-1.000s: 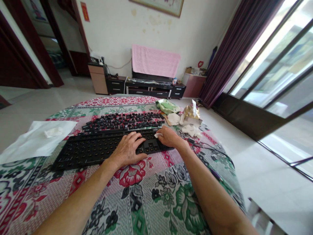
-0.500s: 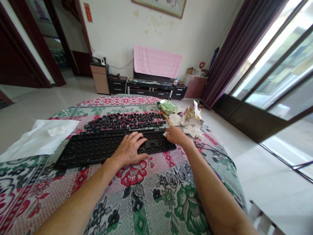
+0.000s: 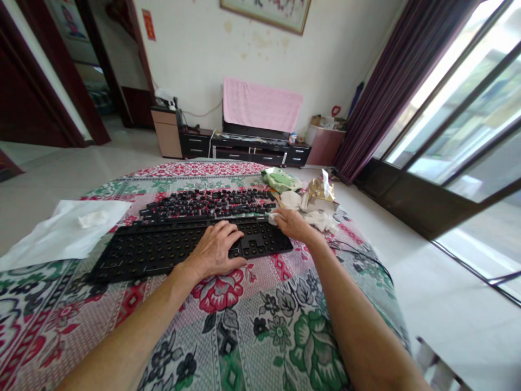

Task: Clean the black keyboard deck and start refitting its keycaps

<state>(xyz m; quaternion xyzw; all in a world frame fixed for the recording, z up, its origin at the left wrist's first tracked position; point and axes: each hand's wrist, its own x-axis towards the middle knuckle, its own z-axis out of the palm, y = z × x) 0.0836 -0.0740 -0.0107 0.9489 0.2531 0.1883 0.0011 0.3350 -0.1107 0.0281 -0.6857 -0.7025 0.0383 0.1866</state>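
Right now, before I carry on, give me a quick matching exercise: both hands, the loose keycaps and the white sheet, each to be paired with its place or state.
Things:
1. Left hand
2. Right hand
3. Loose keycaps
4. White sheet

Places or states:
A. Spread along the far side of the keyboard
B. Pinching a white wad
C. Left of the keyboard, with a crumpled white piece on top
D. Resting on the keyboard, fingers spread

Pairs: 1-D, 2-B, 3-A, 4-C
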